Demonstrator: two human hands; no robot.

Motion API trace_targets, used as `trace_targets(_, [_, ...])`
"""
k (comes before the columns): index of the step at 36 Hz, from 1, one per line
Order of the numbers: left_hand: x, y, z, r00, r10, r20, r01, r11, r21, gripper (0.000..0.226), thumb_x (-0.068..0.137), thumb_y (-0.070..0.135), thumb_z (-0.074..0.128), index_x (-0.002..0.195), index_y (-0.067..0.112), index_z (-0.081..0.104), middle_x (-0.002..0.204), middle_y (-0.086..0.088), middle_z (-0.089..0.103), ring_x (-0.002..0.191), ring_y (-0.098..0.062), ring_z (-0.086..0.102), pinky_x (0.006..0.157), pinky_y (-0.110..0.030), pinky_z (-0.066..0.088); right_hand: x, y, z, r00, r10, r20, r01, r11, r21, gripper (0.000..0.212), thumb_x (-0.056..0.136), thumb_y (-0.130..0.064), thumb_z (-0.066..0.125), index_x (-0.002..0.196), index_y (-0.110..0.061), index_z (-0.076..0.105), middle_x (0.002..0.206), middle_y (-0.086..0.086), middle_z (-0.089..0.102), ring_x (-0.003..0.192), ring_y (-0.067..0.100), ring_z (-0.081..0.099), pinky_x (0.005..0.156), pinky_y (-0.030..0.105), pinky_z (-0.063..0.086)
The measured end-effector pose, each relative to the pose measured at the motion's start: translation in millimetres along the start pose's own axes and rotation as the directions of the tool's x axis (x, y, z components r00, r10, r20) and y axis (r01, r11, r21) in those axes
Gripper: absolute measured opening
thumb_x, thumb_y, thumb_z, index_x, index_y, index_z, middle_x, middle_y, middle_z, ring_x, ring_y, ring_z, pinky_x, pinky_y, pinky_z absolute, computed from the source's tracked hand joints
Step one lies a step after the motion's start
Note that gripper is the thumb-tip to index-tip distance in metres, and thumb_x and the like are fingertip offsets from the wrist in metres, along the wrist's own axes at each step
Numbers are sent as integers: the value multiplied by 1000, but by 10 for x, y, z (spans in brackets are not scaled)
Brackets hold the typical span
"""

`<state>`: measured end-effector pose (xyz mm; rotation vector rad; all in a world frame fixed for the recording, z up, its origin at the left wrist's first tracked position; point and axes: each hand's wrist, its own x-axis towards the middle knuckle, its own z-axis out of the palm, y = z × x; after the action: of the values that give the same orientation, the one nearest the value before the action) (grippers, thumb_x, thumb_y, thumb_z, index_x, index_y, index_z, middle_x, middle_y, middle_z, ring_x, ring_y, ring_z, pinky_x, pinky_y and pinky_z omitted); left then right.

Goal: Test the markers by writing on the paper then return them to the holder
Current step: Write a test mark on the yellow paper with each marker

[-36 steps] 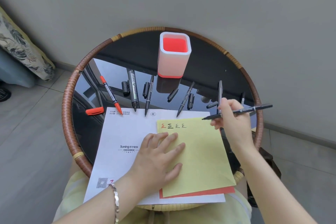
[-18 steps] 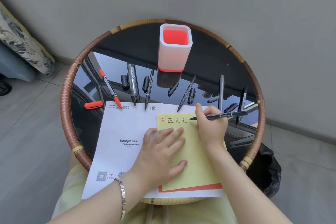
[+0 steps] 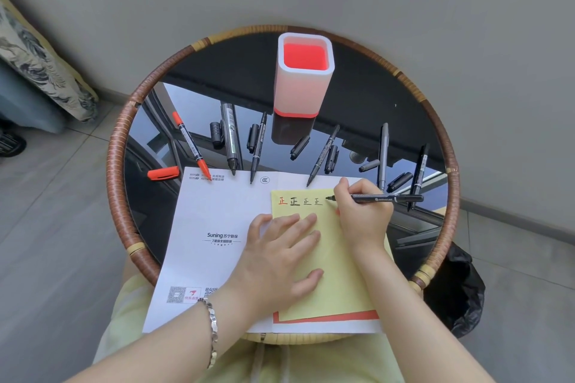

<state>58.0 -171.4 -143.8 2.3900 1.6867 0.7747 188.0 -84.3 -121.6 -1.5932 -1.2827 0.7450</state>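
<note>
My right hand (image 3: 362, 211) grips a black marker (image 3: 387, 198), its tip touching the yellow paper (image 3: 339, 258) just right of several written characters (image 3: 300, 201). My left hand (image 3: 281, 261) lies flat on the yellow paper with its fingers spread, holding nothing. A white holder with a red inside (image 3: 305, 74) stands empty at the back of the round glass table (image 3: 357, 96). An uncapped red marker (image 3: 190, 144) and several uncapped black markers, one of them (image 3: 230, 137), lie in a row between holder and paper.
Loose caps lie among the markers, a red cap (image 3: 163, 172) at the left. The yellow paper rests on a red sheet (image 3: 326, 318) and a white printed sheet (image 3: 214, 227). The table has a woven rim (image 3: 119, 149). A black bag (image 3: 457, 289) sits on the floor at the right.
My right hand brought the black marker down from above the table's right side to the yellow paper; its tip now touches the sheet. My left hand stayed flat on the paper.
</note>
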Motion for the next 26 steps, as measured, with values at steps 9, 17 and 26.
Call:
trace_targets(9, [1,1,-1,1000,1,-3,-1,1000,-2,44,70,51,55,105,24,60,124,6,62,111,-14,48,95,-39,27,5,18,20,1000,-6,3,6,999,-32,43,80,-16,60,44,-24,40,43,-4,43,48,20,45,55,33,38])
trace_targets(17, [1,1,5,1000,-1,-12,0,1000,-10,45,70,51,55,107,25,55,123,5,62,111,-14,47,95,-39,29,19,41,26,999,-24,-33,24,999,-27,34,74,-23,54,45,-22,37,40,-7,38,46,15,37,52,28,33])
trace_targets(26, [-3,-6,11,1000,-3,6,3,1000,2,45,71,52,54,106,24,58,124,6,61,112,-14,47,96,-39,28,23,70,26,1000,-22,-3,22,999,-28,38,75,-14,58,44,-22,36,40,-8,39,46,12,37,53,27,33])
